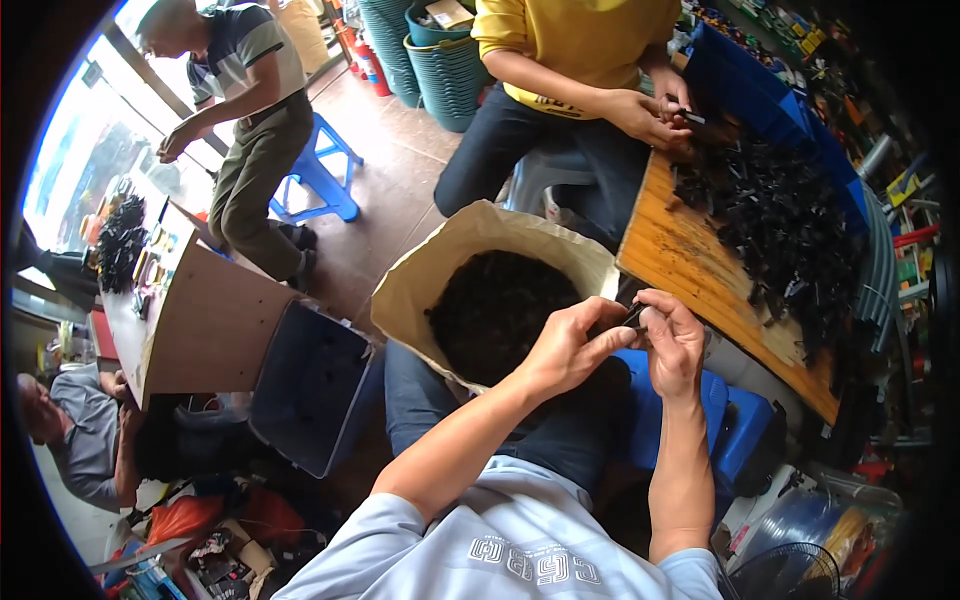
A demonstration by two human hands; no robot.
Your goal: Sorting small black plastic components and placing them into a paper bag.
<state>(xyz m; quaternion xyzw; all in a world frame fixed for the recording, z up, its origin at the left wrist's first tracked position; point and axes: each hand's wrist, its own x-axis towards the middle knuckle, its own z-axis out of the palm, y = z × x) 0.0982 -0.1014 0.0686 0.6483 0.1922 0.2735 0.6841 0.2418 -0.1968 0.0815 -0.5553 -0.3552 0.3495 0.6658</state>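
My left hand (570, 345) and my right hand (672, 340) meet over my lap, both pinching one small black plastic part (634, 316) between their fingertips. Just left of my hands stands an open brown paper sack (440, 265) filled with small black parts (500, 310). To the right lies a wooden board (690, 265) with a heap of black parts (785, 235) on it. Across the board a person in a yellow top handles a black part with both hands (662, 112).
A dark blue bin (310, 385) stands at my left beside a cardboard sheet (215, 325). A blue stool (745, 425) is under my right side. Blue bins (760, 90) line the board's far side. Another person bends by a blue stool (320, 170); green baskets (450, 70) stand behind.
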